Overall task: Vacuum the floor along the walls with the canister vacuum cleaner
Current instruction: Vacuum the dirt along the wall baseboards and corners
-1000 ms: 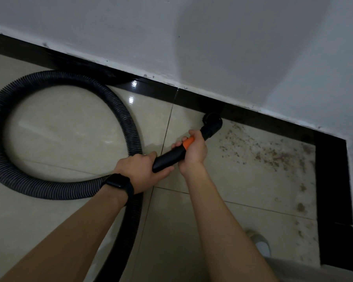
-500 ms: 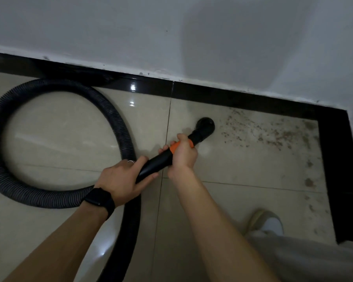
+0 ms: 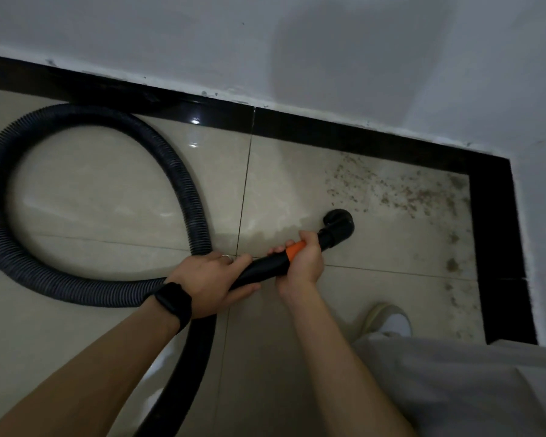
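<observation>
while the left hand point(image 3: 209, 283) grips the black handle point(image 3: 259, 269), the right hand point(image 3: 303, 263) wraps its orange collar point(image 3: 293, 249).

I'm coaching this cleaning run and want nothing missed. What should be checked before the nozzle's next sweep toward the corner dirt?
1. Grip: left hand and right hand both hold the wand: ok.
2. Nozzle down at the floor tile: ok; whether it seals flat, cannot tell.
3. Floor along the baseboard clean: not ok, crumbs lie between it and the nozzle.
4. Hose slack: ok, it lies in a loose loop with no kink in view.
5. Shoe out of the sweep path: ok, it is on the near side of the nozzle.
6. Suction running: cannot tell.
</observation>
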### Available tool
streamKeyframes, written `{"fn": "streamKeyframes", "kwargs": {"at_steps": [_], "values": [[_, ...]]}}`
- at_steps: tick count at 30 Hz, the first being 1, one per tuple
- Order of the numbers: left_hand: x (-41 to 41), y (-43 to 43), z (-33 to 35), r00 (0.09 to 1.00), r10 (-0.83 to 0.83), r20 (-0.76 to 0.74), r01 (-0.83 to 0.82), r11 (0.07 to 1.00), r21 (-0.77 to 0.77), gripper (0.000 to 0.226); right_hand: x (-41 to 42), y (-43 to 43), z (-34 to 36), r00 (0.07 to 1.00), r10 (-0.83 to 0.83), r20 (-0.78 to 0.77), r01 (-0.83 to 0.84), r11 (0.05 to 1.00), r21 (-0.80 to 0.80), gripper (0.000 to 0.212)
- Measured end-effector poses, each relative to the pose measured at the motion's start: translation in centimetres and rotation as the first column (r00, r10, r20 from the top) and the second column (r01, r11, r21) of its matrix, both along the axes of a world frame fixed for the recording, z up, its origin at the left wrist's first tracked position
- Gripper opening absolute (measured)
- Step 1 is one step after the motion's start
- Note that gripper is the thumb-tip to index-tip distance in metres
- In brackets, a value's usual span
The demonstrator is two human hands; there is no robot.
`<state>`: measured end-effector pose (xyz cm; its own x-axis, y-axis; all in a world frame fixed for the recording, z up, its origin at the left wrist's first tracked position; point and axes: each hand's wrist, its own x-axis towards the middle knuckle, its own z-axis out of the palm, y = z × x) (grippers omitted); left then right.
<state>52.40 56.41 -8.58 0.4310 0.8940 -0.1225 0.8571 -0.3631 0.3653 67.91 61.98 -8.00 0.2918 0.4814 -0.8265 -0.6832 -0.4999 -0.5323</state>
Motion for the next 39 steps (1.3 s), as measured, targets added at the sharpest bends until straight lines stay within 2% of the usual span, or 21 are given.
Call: {"fn": "streamKeyframes", "kwargs": {"at_steps": [2, 5, 12, 16, 20, 24, 29, 34, 39], "values": [[0.8, 0.6, -0.2, 0.999, -0.001, -0.051, 0.001, 1.000, -0.004, 0.076, 0.5, 0.7, -0.2, 1.000, 0.019, -0.015, -0.018, 1.000, 0.020, 0.011], [1.2, 1.0, -0.2, 0.995, -0.019, -0.101, 0.017, 1.000, -0.019, 0.068, 0.8, 1.1, -0.6, 0.998, 0.044, -0.036, -0.042, 0.998, 0.043, 0.013], [0.7, 0.9, -1.0, 0.998, 0.062, -0.011, -0.061, 0.994, 0.096, 0.048, 0.5, 1.8, -1.1, 0.995, 0.091, -0.045, -0.088, 0.994, 0.063, 0.013], [0.8, 1.4, -1.4, 0.995, 0.097, 0.013, -0.098, 0.987, 0.124, 0.047, 0.4, 2.7, -1.1, 0.992, 0.115, -0.047, -0.111, 0.991, 0.080, 0.011], [0.9, 2.0, -1.6, 0.990, 0.129, 0.048, -0.134, 0.986, 0.102, 0.061, 0.3, 3.7, -1.1, 0.991, 0.125, -0.041, -0.121, 0.989, 0.083, 0.010], [1.0, 2.9, -1.9, 0.990, 0.135, 0.028, -0.137, 0.983, 0.120, 0.059, 0.3, 4.7, -1.2, 0.989, 0.143, -0.034, -0.139, 0.986, 0.086, 0.009], [1.3, 3.8, -1.9, 0.988, 0.153, -0.018, -0.152, 0.986, 0.064, 0.074, 0.4, 5.6, -1.5, 0.987, 0.161, -0.014, -0.159, 0.983, 0.094, 0.012], [2.0, 4.9, -1.4, 0.988, 0.136, -0.075, -0.139, 0.990, -0.033, 0.062, 0.6, 6.5, -1.5, 0.983, 0.183, -0.009, -0.181, 0.979, 0.096, 0.014], [2.2, 5.9, -1.5, 0.985, 0.155, -0.077, -0.156, 0.988, -0.006, 0.060, 0.8, 7.7, -1.5, 0.982, 0.191, -0.005, -0.189, 0.977, 0.100, 0.015]]}}
